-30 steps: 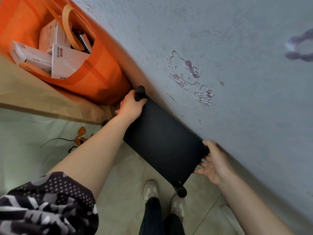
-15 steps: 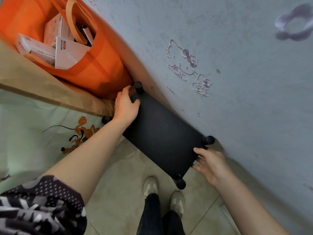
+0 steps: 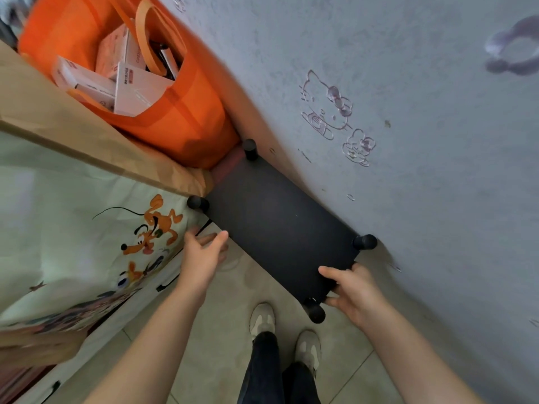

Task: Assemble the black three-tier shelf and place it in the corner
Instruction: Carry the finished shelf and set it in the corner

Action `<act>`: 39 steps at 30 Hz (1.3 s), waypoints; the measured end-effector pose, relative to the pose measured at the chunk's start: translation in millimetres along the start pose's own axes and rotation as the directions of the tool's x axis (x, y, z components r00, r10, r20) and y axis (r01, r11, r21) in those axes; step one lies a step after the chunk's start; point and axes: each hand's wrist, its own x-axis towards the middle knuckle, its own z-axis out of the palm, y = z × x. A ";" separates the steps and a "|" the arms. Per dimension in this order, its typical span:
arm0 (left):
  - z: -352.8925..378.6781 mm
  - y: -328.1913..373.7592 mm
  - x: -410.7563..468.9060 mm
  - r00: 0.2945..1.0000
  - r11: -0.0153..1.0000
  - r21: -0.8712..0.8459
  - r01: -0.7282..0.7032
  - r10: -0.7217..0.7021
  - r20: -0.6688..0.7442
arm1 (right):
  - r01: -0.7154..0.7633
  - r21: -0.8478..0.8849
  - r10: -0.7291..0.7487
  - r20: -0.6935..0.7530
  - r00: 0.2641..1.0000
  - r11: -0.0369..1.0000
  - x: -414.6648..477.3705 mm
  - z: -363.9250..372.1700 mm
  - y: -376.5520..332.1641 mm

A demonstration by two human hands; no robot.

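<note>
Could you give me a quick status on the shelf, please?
Left hand open, beside black shelf. Right hand grips its near end. Shelf against wall, orange bag alongside.

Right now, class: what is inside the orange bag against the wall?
White cartons with red print stand in the orange bag, with a dark slim item behind them. Anything deeper is covered by them and the bag's wall.

Orange bag (image 3: 180, 123) holding boxes (image 3: 137, 91); cartoon cloth (image 3: 87, 228).

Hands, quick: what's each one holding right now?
Left hand: open, holding nothing, beside the black shelf.
Right hand: grips the shelf's right end.
</note>
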 end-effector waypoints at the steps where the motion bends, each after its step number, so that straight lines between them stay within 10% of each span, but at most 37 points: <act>1: 2.6 2.7 4.2 0.999 0.999 -0.038 -0.004 0.005 0.034 | 0.005 -0.009 -0.005 -0.010 1.000 1.000 1.0 -0.6 0.6; 15: 31.3 26.3 22.1 0.984 0.991 -0.010 -0.130 0.130 0.119 | -0.025 -0.049 0.025 0.008 1.000 0.998 -0.6 1.2 -5.1; 39: 29.3 5.1 9.4 0.981 0.961 -0.270 0.065 -0.012 0.192 | 0.086 -0.077 -0.092 -0.077 0.993 0.993 -12.0 2.2 -4.6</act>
